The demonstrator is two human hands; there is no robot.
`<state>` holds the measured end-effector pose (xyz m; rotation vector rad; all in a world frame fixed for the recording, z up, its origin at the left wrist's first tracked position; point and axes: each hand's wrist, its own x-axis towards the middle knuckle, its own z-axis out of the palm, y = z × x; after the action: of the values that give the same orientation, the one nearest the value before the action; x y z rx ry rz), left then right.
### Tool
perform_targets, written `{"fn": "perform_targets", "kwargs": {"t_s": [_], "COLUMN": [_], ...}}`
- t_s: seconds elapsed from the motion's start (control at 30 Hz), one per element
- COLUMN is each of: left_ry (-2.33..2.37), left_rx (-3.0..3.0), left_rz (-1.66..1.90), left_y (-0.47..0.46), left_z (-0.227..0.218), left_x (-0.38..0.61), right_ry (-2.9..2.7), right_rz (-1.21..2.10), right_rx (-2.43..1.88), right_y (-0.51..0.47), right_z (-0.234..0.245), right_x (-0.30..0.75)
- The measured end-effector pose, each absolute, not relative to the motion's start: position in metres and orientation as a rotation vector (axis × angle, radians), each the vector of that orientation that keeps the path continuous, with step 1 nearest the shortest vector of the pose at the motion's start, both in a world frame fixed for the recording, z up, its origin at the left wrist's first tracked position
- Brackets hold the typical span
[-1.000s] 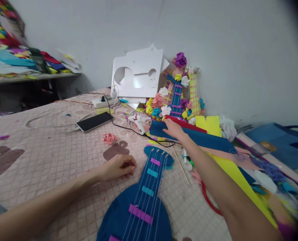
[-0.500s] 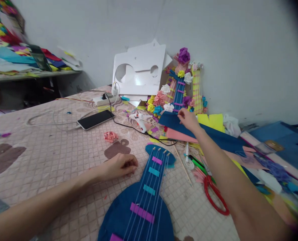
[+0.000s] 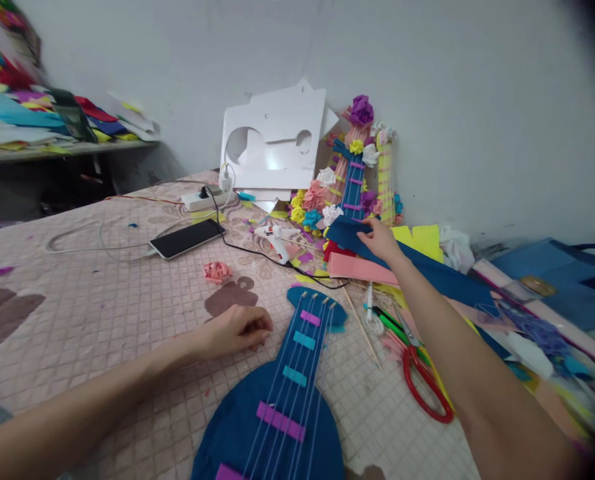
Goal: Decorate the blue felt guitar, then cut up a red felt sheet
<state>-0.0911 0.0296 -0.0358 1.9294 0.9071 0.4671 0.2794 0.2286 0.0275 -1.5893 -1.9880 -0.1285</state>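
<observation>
Head view: right hand [image 3: 380,241] pinches the left end of a dark blue paper sheet [image 3: 440,270], at the heap of coloured papers. Left hand [image 3: 238,328] rests half-curled on the tablecloth [image 3: 142,307], contents cannot be told. Blue guitar [image 3: 237,407] lies strings up just beside it, between left hand and red-handled scissors [image 3: 411,342].

- Blue guitar [image 3: 257,393]: the bottom edge cuts off its lower body.
- Left hand [image 3: 237,328]: inside of curled fingers is hidden.
- Blue sheet [image 3: 435,272]: partly behind the right hand [image 3: 381,243].
- Paper scraps [image 3: 552,400], lower right: blurred.
</observation>
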Motion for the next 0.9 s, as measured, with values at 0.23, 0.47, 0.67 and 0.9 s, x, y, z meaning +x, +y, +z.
{"fn": "perform_targets", "kwargs": {"t_s": [0.23, 0.47, 0.67, 0.9], "left_ry": [0.895, 0.9, 0.909, 0.886], "left_rx": [1.977, 2.012, 2.048, 2.08], "left_rz": [0.465, 0.47, 0.49, 0.491], "left_y": [0.03, 0.027, 0.025, 0.026], "left_z": [-0.035, -0.031, -0.029, -0.029], "left_x": [-0.092, -0.091, -0.093, -0.093], "right_ry": [-2.083, -2.466, -2.526, -2.369], "right_rz": [-0.164, 0.148, 0.354, 0.494], "right_rx": [-1.471, -1.381, -1.411, -1.464], "right_y": [0.215, 0.206, 0.212, 0.21], "right_z": [0.039, 0.022, 0.007, -0.006], "right_x": [0.256, 0.19, 0.157, 0.121]}}
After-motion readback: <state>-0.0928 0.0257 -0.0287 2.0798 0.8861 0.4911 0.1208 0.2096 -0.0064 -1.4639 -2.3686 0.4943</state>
